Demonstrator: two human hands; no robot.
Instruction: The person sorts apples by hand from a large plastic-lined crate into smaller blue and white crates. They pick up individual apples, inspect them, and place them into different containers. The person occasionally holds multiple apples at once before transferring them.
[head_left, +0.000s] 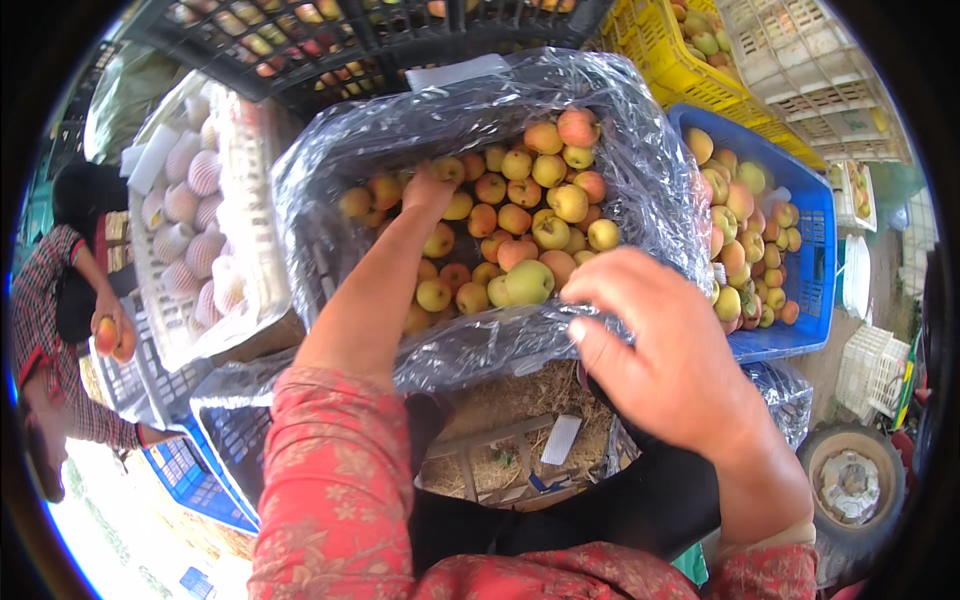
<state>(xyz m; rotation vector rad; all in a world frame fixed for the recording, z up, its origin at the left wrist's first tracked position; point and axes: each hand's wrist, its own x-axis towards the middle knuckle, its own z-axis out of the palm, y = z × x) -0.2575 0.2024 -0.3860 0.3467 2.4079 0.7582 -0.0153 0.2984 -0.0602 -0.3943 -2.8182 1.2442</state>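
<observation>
In front of me is a container lined with clear plastic film (480, 341), holding many yellow-red apples (514, 219). My left hand (430, 192) reaches down among them at the far left, touching a yellow apple (450, 169). Its fingertips are partly hidden, so a firm grip cannot be made out. Over the near right rim hovers my right hand (660, 352), slightly blurred, thumb and fingers apart and nothing visible between them. A large green apple (529, 283) lies left of its fingertips, against the near wall of film.
Left stands a white crate (266, 255) of foam-netted fruit; right, a blue crate (817, 270) of apples. Black (330, 64) and yellow (645, 56) crates rise behind. Far left, another person's hand (112, 311) holds apples (107, 337). A wheel (851, 480) is at lower right.
</observation>
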